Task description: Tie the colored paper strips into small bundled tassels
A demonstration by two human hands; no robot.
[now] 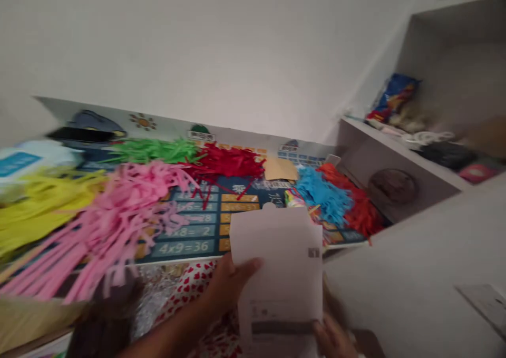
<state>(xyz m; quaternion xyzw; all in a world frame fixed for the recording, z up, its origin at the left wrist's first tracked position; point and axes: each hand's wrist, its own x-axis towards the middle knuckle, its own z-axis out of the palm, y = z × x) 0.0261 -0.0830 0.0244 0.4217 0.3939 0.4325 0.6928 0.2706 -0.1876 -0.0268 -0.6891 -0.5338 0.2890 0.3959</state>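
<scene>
A white paper box [279, 268], with a rounded tab at its top edge and blurred dark print on its front, is held upright in front of me at the table's near edge. My left hand [233, 280] grips its left side, the thumb lying across the front and the other fingers hidden behind. On the lower right edge, my right hand [334, 337] is closed with its fingertips on the box. Just beyond the box lie blue paper strips [324, 194] and a tan paper piece [280, 168].
Pink [114, 205], yellow [51, 205], green [156, 150], red [231, 160] and orange-red paper strips [351, 197] lie in heaps on a mat printed with sums [185, 247]. An open shelf [399, 152] stands at right. Heart-patterned wrap [197, 279] sits below the table edge.
</scene>
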